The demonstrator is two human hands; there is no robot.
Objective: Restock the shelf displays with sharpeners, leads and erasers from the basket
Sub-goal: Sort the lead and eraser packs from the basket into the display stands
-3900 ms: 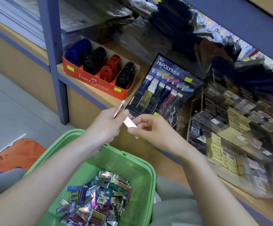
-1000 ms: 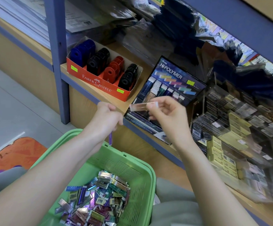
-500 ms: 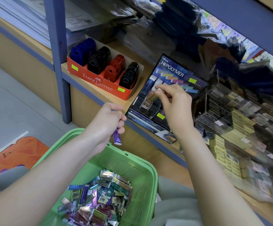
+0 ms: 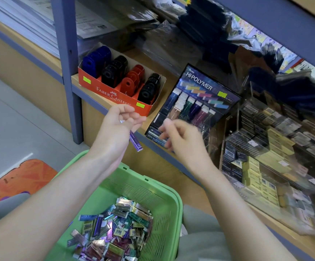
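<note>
Far left on the floor (image 4: 21,119) lies an orange mat (image 4: 11,178), and a blue shelf post (image 4: 66,63) rises beyond it. On the shelf (image 4: 170,78) just right of the post sits the red sharpener box (image 4: 115,97), with blue, black, red and black sharpeners (image 4: 113,69) standing in four rows.

Your left hand (image 4: 119,123) is raised in front of that box's near right corner, palm turned up. Its fingers (image 4: 127,110) are curled and pinch a slim purple pack (image 4: 136,142) by its top end, so the pack hangs below the hand, above the far rim of the basket. The green basket (image 4: 138,183) sits near you, low in the middle, and holds a loose heap of foil packs (image 4: 113,228) in purple, green, silver and gold.

Your right hand (image 4: 183,138) hovers just right of the left one, in front of the near edge of the black eraser display (image 4: 205,87). It is blurred, but its fingers (image 4: 169,123) look loosely bent with nothing in them. The display leans back on the shelf, and its slots hold upright packs (image 4: 190,108) in several colours.

Further right, clear racks (image 4: 256,146) carry stacks of small dark and yellow boxes.
</note>
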